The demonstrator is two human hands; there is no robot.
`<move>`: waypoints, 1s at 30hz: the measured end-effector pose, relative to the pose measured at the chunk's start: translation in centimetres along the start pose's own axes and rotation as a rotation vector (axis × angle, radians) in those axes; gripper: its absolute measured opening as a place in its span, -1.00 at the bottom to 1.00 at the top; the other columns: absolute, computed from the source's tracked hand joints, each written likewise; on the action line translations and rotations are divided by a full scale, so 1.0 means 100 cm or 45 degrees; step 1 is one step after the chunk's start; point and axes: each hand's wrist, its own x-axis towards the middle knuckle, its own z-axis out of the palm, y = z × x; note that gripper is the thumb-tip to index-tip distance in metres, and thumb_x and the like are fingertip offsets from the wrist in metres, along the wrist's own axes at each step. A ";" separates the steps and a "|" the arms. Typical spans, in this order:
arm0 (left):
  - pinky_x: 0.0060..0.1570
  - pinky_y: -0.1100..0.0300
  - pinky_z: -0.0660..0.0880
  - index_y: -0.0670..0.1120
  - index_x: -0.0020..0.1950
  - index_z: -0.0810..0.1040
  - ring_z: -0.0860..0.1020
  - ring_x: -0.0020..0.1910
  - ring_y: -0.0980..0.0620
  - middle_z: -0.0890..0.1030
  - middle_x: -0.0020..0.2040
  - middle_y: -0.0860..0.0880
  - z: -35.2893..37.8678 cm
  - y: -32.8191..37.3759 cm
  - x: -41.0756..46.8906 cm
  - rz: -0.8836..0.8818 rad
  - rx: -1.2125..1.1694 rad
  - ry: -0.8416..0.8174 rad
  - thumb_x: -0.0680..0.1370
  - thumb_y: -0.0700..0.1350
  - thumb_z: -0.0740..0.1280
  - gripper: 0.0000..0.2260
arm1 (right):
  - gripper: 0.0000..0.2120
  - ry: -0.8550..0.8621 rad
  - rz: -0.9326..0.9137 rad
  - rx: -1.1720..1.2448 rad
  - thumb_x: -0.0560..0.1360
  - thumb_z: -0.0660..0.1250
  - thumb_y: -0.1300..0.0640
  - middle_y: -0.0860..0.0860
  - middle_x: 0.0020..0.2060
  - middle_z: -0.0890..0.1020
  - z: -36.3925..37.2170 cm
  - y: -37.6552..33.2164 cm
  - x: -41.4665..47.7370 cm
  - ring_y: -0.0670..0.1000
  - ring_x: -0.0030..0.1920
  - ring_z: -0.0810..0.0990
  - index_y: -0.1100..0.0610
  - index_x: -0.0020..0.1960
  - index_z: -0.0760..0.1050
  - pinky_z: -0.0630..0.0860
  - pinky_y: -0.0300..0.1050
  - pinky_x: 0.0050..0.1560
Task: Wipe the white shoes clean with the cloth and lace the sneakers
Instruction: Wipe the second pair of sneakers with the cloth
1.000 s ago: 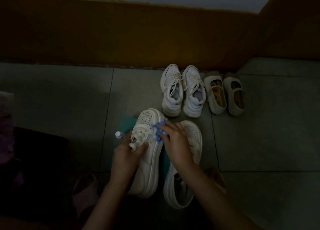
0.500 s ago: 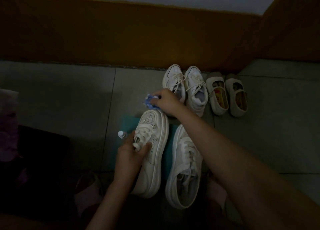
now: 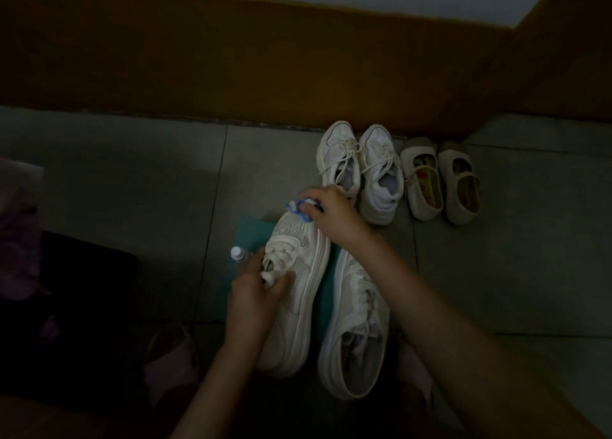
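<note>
The held white sneaker (image 3: 298, 273) had perforated, matt fabric with a ribbed rubbery sole; the cloth (image 3: 303, 206) looked soft, the floor (image 3: 132, 180) smooth tile.

Left grip (image 3: 255, 293) curled (thumb forward); right grip (image 3: 331, 213) pinching, arm extended forward.

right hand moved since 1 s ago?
Yes: right hand, holding the cloth, moved forward to the toe of the held shoe, nearer the far white sneakers.

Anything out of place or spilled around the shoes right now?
Nothing spilled or damaged shows, though the light is dim. Only the white shoe being wiped sits askew: the left hand holds it tipped sideways, while its mate lies flat beside it.
</note>
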 end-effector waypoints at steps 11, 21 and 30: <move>-0.18 0.50 0.38 -0.04 0.21 0.51 0.56 -0.04 0.14 0.61 0.00 0.07 0.003 0.003 -0.002 -0.032 0.039 0.004 0.41 -0.13 0.45 -0.62 | -0.74 0.536 0.182 0.184 0.45 0.23 0.39 0.11 0.09 0.58 0.039 -0.010 -0.074 0.07 0.14 0.47 0.23 0.06 0.58 0.33 -0.23 0.15; 0.06 0.14 0.44 -0.07 0.39 0.36 0.51 0.19 -0.10 0.46 0.32 -0.09 0.018 0.001 -0.004 -0.048 0.333 0.035 0.42 0.04 0.43 -0.41 | -0.86 0.261 0.490 0.636 0.50 0.30 0.30 -0.07 -0.46 0.56 0.002 0.000 -0.083 -0.21 -0.46 0.49 0.12 -0.16 0.58 0.45 -0.28 -0.35; 0.01 0.09 0.45 0.01 0.46 0.21 0.48 0.23 -0.09 0.32 0.42 -0.04 0.031 0.013 -0.013 -0.056 0.602 -0.004 0.43 0.23 0.31 -0.32 | -0.75 0.012 0.374 0.277 0.52 0.24 0.27 0.19 -0.45 0.43 -0.020 -0.003 0.026 0.03 -0.38 0.41 0.27 -0.34 0.40 0.34 -0.12 -0.22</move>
